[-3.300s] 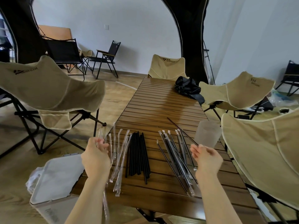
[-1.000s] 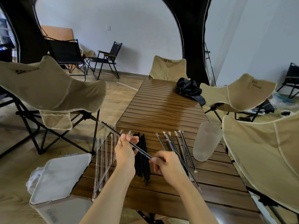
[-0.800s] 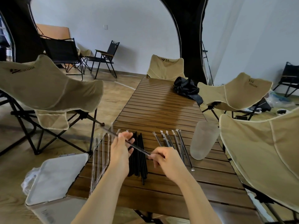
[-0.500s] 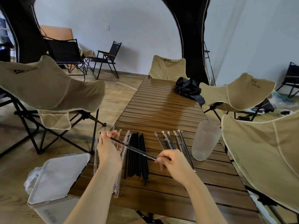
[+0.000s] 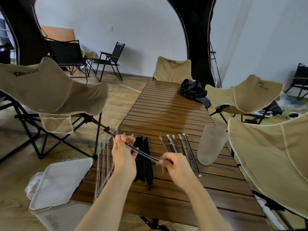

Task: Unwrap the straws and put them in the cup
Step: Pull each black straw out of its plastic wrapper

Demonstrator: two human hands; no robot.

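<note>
Seconds ago the hands were apart with no straw between them. Now both hold one straw [image 5: 141, 153] in the air, left of the cup [image 5: 211, 144]. The left hand [image 5: 123, 155] pinches it farther from the cup, and the right hand [image 5: 173, 165] pinches the nearer end. It looks to me like the unwrapping of this one has only begun. I can see no straw in the cup.

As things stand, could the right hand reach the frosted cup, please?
Probably yes: the cup stands just beyond the right hand, with only flat wrapped straws lying between. Its fingers pinch a straw, though, so that needs letting go first.
</note>
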